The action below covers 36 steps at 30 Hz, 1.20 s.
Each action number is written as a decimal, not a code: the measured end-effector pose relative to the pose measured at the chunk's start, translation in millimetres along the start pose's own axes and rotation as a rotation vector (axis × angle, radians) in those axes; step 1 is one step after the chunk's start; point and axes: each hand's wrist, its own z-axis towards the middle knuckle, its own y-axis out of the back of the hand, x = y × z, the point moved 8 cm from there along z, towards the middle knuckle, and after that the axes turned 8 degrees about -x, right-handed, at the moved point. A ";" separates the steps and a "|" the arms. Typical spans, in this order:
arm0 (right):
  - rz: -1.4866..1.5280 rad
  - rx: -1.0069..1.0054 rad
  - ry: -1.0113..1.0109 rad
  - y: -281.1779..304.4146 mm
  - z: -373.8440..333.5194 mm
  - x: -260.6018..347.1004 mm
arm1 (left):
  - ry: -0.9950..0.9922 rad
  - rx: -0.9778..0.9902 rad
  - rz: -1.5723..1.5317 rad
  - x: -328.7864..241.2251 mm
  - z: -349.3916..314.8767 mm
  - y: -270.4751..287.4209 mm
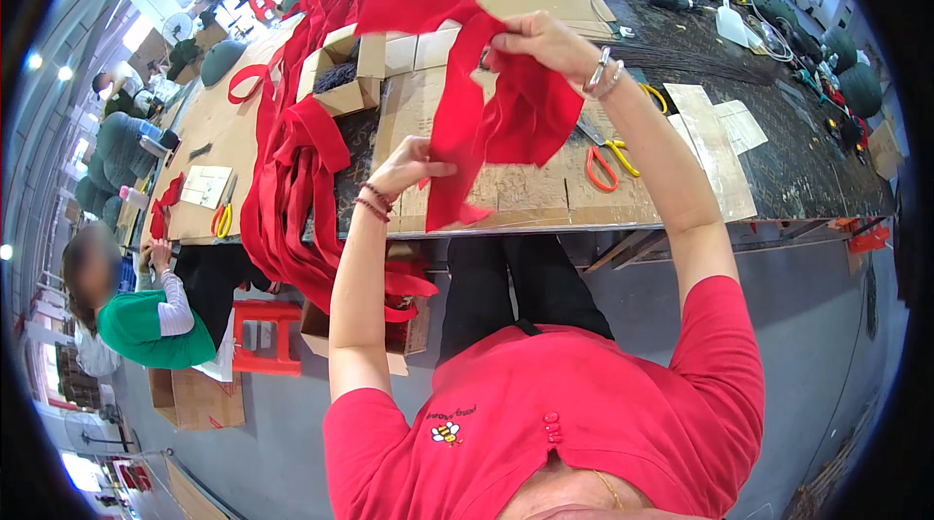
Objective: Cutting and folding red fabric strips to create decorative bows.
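Observation:
A wide red ribbon (454, 131), looped and folded, is held up over the near side of the workbench. My left hand (411, 168) pinches its lower strip, which hangs toward the table edge. Higher and to the right, my right hand (547, 41) grips the folded upper part; some of those fingers are hidden behind the fabric. A blurred loop of the same ribbon sticks out to the upper left. Below the right forearm lies a pair of scissors (601, 168) with orange and yellow handles. Cardboard (530, 199) covers the bench under the ribbon.
Long red ribbons (292, 165) pile up left of me and hang over the edge. A small carton (370, 58) holds dark pieces. Wire and tools (671, 0) lie far right. A person in green (161, 330) sits at left beside a red stool (265, 337); another works opposite.

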 end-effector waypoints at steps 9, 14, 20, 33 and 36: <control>-0.324 -0.157 0.000 81.2 -0.7 -1.5 | -0.043 -0.122 -0.581 15.1 -14.9 9.9; -0.386 -0.124 0.036 90.8 10.3 11.1 | -0.154 -0.041 -0.517 -17.3 -9.1 -19.3; -0.501 -0.171 -0.041 109.3 22.1 44.4 | -0.101 0.005 -0.659 -41.1 23.8 -42.5; -0.992 -0.092 0.212 169.8 18.0 131.3 | -0.254 -0.124 -0.752 -75.8 87.2 -32.7; -0.804 -0.136 0.146 177.0 6.4 135.3 | -0.231 -0.015 -0.729 -80.7 87.5 -40.5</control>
